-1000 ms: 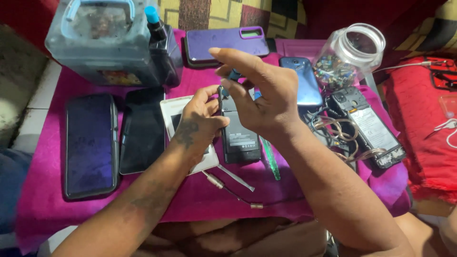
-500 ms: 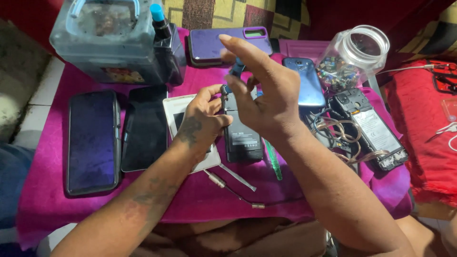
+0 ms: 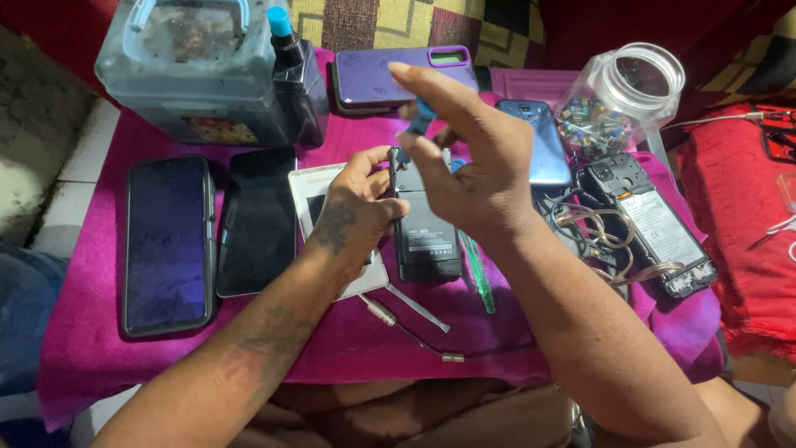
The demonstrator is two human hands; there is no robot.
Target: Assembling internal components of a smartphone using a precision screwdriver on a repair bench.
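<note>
Two hands work on an opened phone on a magenta cloth.

Nearest lie the metal tweezers point(image 3: 414, 309) and a green pry tool point(image 3: 478, 274). Just beyond, the left hand point(image 3: 358, 217) pinches the top left edge of the opened dark phone point(image 3: 425, 228), steadying it flat, while the right hand point(image 3: 477, 162) closes its fingers on a blue-handled screwdriver point(image 3: 419, 121), held upright over the phone's top end. Two dark phones point(image 3: 211, 232) lie left; a clear jar of small parts point(image 3: 620, 104) stands far right.
</note>
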